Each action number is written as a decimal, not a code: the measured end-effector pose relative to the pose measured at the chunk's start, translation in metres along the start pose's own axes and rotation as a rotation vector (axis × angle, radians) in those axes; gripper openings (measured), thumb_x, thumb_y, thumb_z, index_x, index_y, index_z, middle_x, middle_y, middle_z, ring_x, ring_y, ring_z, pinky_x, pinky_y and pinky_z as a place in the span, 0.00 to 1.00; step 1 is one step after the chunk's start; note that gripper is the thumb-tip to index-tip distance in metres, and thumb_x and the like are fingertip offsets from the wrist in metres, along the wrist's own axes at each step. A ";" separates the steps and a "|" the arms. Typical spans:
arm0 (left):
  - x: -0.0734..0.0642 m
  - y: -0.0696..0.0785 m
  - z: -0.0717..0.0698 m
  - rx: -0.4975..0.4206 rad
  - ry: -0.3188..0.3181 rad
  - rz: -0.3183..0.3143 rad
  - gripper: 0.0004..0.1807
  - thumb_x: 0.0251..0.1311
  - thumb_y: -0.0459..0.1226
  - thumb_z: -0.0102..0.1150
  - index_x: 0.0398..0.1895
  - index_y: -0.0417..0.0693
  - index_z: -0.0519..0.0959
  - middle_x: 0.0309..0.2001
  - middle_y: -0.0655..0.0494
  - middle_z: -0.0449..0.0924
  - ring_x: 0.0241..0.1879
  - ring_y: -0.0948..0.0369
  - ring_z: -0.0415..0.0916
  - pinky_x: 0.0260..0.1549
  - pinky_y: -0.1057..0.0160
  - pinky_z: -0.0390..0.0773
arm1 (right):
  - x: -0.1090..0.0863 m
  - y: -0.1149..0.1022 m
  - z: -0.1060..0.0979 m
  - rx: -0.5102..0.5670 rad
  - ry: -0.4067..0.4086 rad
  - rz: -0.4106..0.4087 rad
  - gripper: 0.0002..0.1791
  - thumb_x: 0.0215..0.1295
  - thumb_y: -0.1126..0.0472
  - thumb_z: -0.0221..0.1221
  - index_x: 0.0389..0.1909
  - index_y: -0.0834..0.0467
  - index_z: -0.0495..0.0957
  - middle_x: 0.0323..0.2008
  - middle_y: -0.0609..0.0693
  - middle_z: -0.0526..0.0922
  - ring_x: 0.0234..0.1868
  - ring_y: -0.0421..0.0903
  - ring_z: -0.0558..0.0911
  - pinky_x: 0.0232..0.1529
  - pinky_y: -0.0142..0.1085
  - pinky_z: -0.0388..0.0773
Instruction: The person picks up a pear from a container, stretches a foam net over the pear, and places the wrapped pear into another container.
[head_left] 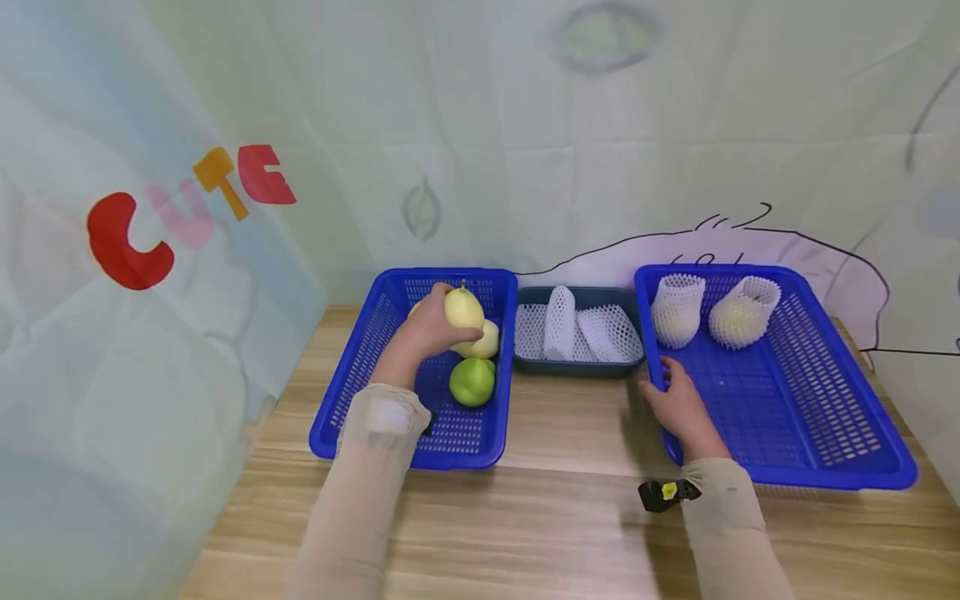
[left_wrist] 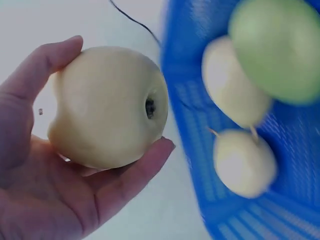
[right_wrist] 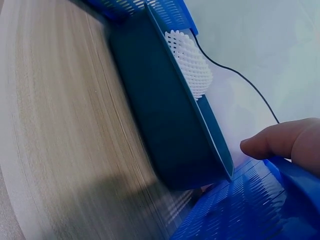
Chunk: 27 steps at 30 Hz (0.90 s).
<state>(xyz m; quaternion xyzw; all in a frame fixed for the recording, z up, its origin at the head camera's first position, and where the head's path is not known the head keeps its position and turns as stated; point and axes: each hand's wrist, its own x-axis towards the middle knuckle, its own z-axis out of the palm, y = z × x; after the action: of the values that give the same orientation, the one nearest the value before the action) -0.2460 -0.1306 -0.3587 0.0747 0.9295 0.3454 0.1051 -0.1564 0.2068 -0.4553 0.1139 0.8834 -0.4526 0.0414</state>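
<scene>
In the head view my left hand [head_left: 429, 327] holds a pale yellow pear [head_left: 463, 308] over the left blue basket [head_left: 459, 460]. The left wrist view shows the thumb and fingers curled round this pear [left_wrist: 105, 107], its dark end hollow facing the camera. Below it in the basket lie another pale pear [head_left: 487, 340] and a green fruit [head_left: 472, 382]. My right hand [head_left: 684, 408] grips the near left rim of the right blue basket [head_left: 757, 417], fingers inside, thumb outside. Two pears in white foam nets, one at the left [head_left: 677, 312] and one beside it [head_left: 742, 315], stand at its back.
Between the baskets sits a dark green tray [head_left: 577, 369] with several white foam nets [head_left: 558, 325]. All stand on a wood-grain table [head_left: 555, 517] against a printed cloth backdrop [head_left: 480, 192]. A dark cable [right_wrist: 235, 72] runs behind the tray in the right wrist view.
</scene>
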 end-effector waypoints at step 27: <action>-0.030 0.068 0.090 -0.242 0.276 0.153 0.43 0.38 0.46 0.73 0.61 0.52 0.65 0.57 0.45 0.60 0.56 0.51 0.59 0.50 0.51 0.67 | 0.001 -0.001 -0.001 -0.008 -0.017 0.013 0.36 0.65 0.60 0.49 0.67 0.71 0.45 0.60 0.74 0.58 0.60 0.68 0.61 0.59 0.55 0.58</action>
<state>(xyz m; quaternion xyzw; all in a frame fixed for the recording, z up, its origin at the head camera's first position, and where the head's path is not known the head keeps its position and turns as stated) -0.1904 -0.0299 -0.3761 0.0839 0.8785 0.4685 -0.0416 -0.1579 0.2072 -0.4546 0.1155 0.8841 -0.4498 0.0525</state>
